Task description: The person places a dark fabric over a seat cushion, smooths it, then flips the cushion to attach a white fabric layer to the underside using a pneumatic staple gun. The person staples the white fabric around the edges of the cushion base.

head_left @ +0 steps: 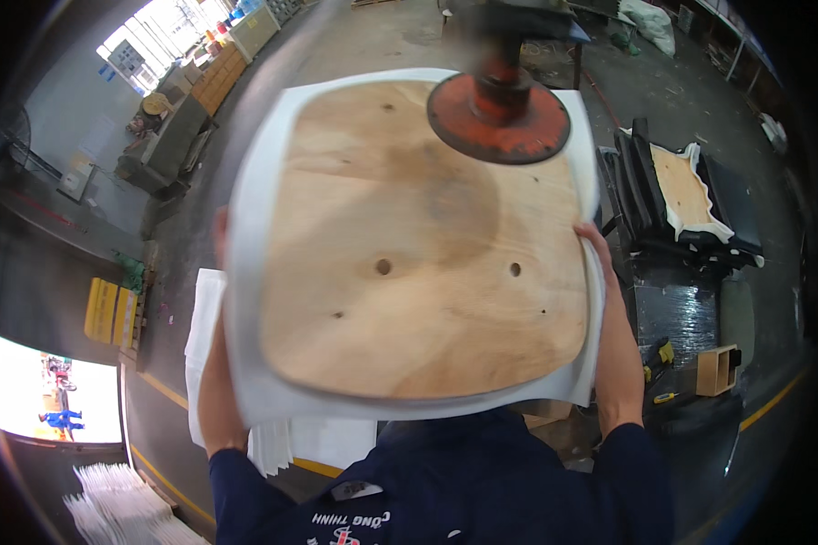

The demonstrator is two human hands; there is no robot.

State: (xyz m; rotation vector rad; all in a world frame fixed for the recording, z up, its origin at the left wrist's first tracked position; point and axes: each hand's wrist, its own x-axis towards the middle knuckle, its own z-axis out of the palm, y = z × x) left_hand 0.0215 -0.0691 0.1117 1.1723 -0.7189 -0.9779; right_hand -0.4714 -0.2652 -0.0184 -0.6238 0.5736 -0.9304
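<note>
I hold up a curved plywood seat board [409,245] lying on a white foam pad [245,272] whose edge shows all round it. My left hand [218,238] grips the left edge, mostly hidden behind the pad. My right hand [598,247] clasps the right edge, fingers over the foam. The board has several small holes. At its far end, a round orange-red press disc [498,116] on a dark stand overlaps the board's top edge.
A stack of white foam pads [211,363] lies below left. More white sheets [118,504] are at the bottom left. To the right stand black upholstered seats with a plywood board [682,195], a small wooden box [716,370] and a dark workbench [682,309].
</note>
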